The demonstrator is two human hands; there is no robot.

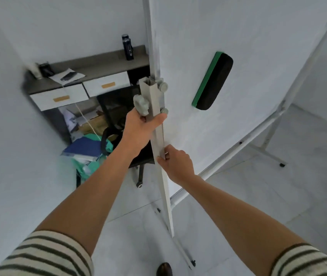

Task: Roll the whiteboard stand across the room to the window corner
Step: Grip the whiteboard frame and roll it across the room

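Note:
The whiteboard stand's grey upright post [165,188] runs down the middle of the view, with knobs near its top. The white board surface [248,46] fills the upper right, and a green-backed black eraser [212,81] sticks to it. My left hand [141,126] is wrapped around the post just under a grey knob [140,105]. Lower down, my right hand [175,163] grips the same post from the right. The stand's foot bar with a small caster [193,262] reaches the floor at the bottom; another leg and caster [282,164] show at the right.
A grey desk [99,64] with two white drawers stands in the wall corner ahead, a dark bottle [127,47] on it. Below it sit a black office chair [118,108], books and green cloth [87,156]. White walls close in at left. Pale tiled floor [258,196] lies at right.

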